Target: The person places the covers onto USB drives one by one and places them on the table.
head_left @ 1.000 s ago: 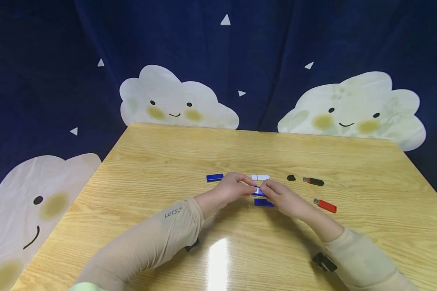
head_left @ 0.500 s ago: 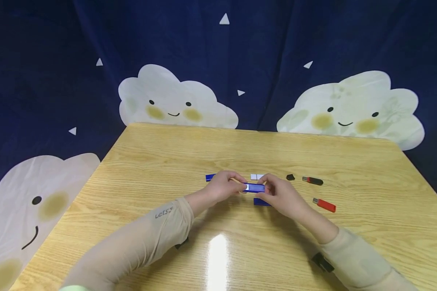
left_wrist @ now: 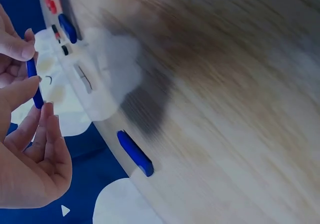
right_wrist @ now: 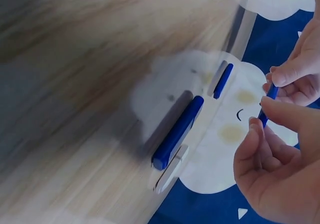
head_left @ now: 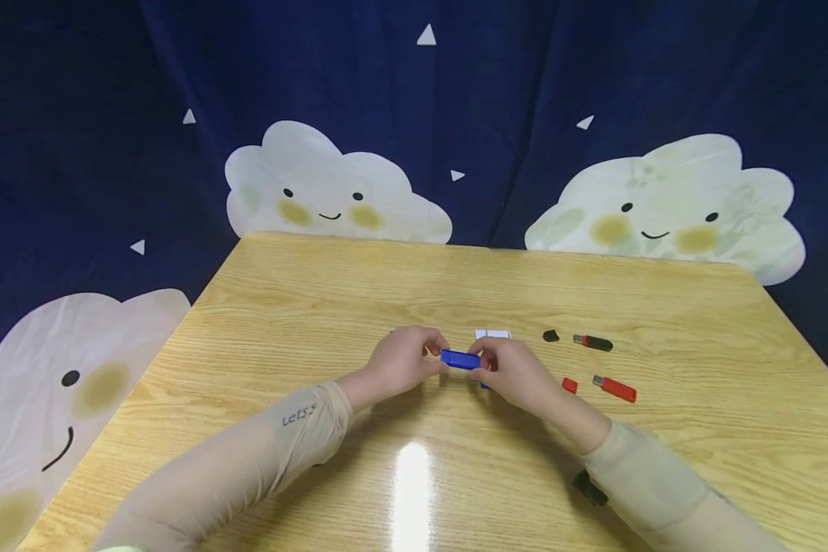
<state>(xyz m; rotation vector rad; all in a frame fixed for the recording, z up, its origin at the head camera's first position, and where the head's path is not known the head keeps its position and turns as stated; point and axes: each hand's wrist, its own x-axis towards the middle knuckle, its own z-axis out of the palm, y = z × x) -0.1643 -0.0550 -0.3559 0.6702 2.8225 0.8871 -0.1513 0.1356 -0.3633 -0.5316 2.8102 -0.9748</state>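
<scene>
Above the middle of the table, a blue USB stick [head_left: 461, 359] is held between both hands. My left hand [head_left: 403, 360] pinches its left end, and my right hand [head_left: 514, 376] pinches the right end between thumb and fingers. A second blue stick [right_wrist: 179, 133] lies on the table, mostly behind the right hand in the head view. Behind the left hand lies another blue stick [left_wrist: 135, 153], almost hidden from the head view. The white USB stick [head_left: 493, 334] rests just beyond the right hand.
To the right lie a black cap [head_left: 550, 336], a black-and-red USB stick [head_left: 593, 343], a red USB stick [head_left: 616, 388] and a red cap [head_left: 570, 385]. A dark blue curtain [head_left: 386, 92] with printed clouds hangs behind the wooden table [head_left: 303, 284].
Both hands have moved left with the blue USB stick. It has turned from a face with a white part to a plain blue one. The red cap has come into view beside the right wrist.
</scene>
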